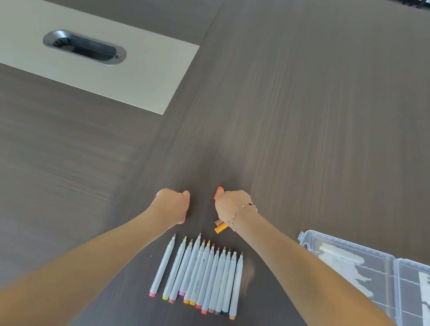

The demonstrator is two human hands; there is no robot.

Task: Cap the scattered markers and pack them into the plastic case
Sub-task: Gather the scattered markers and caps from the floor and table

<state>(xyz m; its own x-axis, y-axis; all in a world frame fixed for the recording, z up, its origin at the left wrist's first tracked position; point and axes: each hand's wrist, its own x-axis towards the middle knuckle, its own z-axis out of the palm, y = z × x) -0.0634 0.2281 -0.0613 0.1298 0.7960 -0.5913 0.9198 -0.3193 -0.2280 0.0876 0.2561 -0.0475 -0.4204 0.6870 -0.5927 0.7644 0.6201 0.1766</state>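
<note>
1. Dark wood-grain table (327, 124) fills the view, with a pale inset panel (84, 57) and its metal cable grommet (84, 47) off at ten o'clock.
2. My right hand (232, 208) is curled round a bunch of caps (220, 227): an orange-red one pokes out at its top, a brown and a yellow-orange one at its bottom.
3. My left hand (172, 205) is balled in a fist; I cannot tell whether anything sits inside it.
4. To do this step well, I judge I should pass one cap at a time to the free fingers, match its colour to a nib, and push straight along the barrel until it seats (a skewed push could crush the tip).
5. Uncapped markers (199, 273) lie in a tight row at six o'clock from both hands, nibs pointing towards them, near but not touching.
6. Open plastic case (386, 285) lies at four o'clock from the right hand, well apart from the row.
</note>
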